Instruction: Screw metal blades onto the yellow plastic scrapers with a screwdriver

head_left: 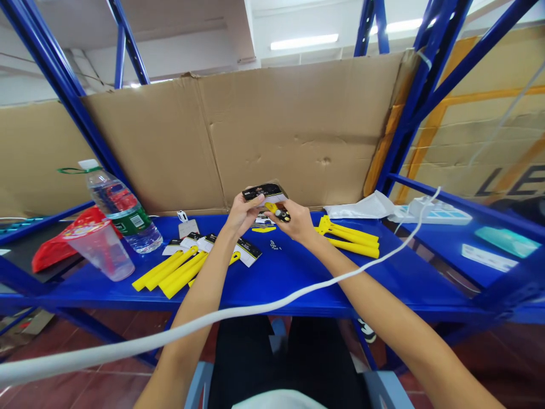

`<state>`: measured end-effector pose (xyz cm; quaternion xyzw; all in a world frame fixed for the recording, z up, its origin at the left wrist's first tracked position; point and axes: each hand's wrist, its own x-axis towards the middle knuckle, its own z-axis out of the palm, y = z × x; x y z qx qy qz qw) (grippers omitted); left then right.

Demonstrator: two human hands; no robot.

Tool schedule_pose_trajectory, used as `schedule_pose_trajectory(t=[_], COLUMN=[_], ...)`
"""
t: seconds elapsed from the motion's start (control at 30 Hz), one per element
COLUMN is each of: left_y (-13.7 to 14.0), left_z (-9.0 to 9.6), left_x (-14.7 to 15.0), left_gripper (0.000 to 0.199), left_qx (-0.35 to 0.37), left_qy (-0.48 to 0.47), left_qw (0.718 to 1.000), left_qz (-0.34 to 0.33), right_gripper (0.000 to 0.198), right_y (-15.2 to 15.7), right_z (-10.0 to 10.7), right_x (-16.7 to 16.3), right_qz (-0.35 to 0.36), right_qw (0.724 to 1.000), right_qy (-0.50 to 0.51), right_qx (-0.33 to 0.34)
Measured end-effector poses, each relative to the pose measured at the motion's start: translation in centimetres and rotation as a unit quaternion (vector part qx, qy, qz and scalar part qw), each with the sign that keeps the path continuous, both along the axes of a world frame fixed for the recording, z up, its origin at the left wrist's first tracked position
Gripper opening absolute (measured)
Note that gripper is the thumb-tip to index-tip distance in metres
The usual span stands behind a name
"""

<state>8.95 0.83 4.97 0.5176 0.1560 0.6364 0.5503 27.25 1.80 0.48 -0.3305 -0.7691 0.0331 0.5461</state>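
Above the middle of the blue shelf, my left hand (242, 214) is closed on a black-and-white printed card (264, 192). My right hand (297, 218), fingers curled, grips a small yellow-and-black tool (281, 213) just under the card; its exact kind is hard to make out. Below the hands lie a flat yellow piece (264, 229) and several tiny metal parts (273, 245). To the left are yellow tube-like handles (170, 271) with black-and-white cards (248, 250) at their ends. More yellow handles (353, 236) lie to the right.
A large water bottle (128, 213) and a pink translucent cup (102, 250) stand leaning at the left. A white cable (272, 307) crosses in front of my forearms. Cardboard (298, 125) closes off the back. A white plastic bag (361, 205) and a power strip (438, 211) lie at the right.
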Motion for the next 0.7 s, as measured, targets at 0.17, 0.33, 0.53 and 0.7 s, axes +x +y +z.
schedule_pose_trajectory(t=[0.17, 0.33, 0.53, 0.7], left_y=[0.7, 1.5, 2.7, 2.8], left_z=[-0.1, -0.6, -1.9, -1.7], left_x=[0.1, 0.0, 0.5, 0.8], left_gripper=[0.035, 0.036, 0.030, 0.036], left_qx=[-0.022, -0.045, -0.092, -0.099], left_qy=[-0.048, -0.074, -0.059, -0.056], left_qw=[0.999, 0.996, 0.993, 0.993], left_qz=[0.012, -0.002, 0.047, 0.024], right_gripper=[0.040, 0.058, 0.052, 0.059], right_y=[-1.3, -3.2, -2.5, -1.2], right_z=[0.9, 2.0, 1.7, 0.8], right_x=[-0.3, -0.9, -0.9, -0.5], right_qz=[0.053, 0.216, 0.121, -0.054], right_qw=[0.998, 0.948, 0.989, 0.993], right_qy=[0.024, 0.107, 0.040, -0.108], right_qx=[-0.026, -0.206, -0.072, -0.006])
